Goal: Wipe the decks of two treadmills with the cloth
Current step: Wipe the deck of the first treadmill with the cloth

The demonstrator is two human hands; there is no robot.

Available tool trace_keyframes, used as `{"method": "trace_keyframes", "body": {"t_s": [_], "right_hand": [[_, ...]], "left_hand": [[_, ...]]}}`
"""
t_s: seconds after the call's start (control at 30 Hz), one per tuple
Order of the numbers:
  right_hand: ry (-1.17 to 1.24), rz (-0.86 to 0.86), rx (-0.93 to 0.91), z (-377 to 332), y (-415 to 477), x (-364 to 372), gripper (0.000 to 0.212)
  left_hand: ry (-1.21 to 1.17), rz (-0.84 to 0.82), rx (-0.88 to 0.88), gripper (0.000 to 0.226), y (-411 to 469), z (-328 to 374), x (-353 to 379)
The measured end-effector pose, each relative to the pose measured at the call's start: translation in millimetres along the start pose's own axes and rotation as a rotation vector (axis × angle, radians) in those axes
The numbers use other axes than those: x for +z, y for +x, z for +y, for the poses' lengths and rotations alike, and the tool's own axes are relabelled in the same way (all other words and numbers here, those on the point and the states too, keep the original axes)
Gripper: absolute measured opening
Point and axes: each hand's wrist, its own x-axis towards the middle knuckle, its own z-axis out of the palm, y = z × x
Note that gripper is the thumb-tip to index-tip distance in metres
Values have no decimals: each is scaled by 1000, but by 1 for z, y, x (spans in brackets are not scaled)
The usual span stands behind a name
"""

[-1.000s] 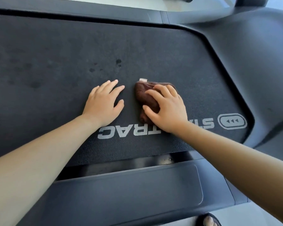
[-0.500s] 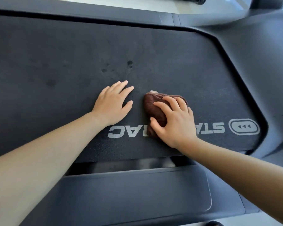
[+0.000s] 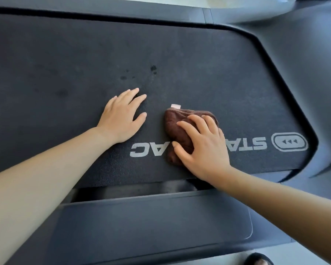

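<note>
A black treadmill deck (image 3: 208,64) fills the view, with white upside-down lettering near its front edge. A bunched brown cloth (image 3: 177,122) with a small white tag lies on the lettering. My right hand (image 3: 203,146) presses down on the cloth, fingers curled over it, hiding part of the lettering. My left hand (image 3: 122,115) rests flat on the belt just left of the cloth, fingers apart, holding nothing. Dark spots (image 3: 153,68) mark the belt beyond my left hand.
A grey end cover (image 3: 151,222) runs along the near edge of the deck. A grey side rail (image 3: 304,54) curves round the right side. A dark shoe tip (image 3: 257,260) shows at the bottom right on pale floor.
The cloth under my right hand has slid slightly toward me over the lettering, covering more letters. My left hand has stayed planted on the belt. The view shifted a little.
</note>
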Motion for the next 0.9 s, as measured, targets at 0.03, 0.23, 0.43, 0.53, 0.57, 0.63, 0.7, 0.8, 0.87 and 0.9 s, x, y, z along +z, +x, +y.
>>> {"method": "trace_keyframes", "body": {"t_s": [0.03,0.23,0.43,0.53,0.57,0.63,0.7,0.8,0.87,0.9], "right_hand": [[-6,2,0,-1,-4,1,51],[0,21,6,-14,42,15,49],[5,44,58,-17,156,46,50],[-4,43,94,-8,220,57,50],[-9,39,97,-3,240,60,50],[-10,30,91,6,276,65,51],[-7,24,77,15,308,70,52],[-3,5,61,24,353,74,54],[-1,-18,47,28,378,74,55],[2,-25,42,31,388,75,55]], "left_hand": [[-6,4,-16,53,3,-2,0],[12,16,-97,56,33,-22,1],[48,14,-174,56,81,-60,-5],[47,11,-179,55,114,-64,-4],[48,10,-188,55,124,-64,-2],[57,33,-201,54,136,-65,2],[63,78,-201,54,139,-67,6],[65,105,-198,54,138,-67,6],[65,101,-205,54,139,-65,5],[62,102,-207,54,138,-65,5]]}}
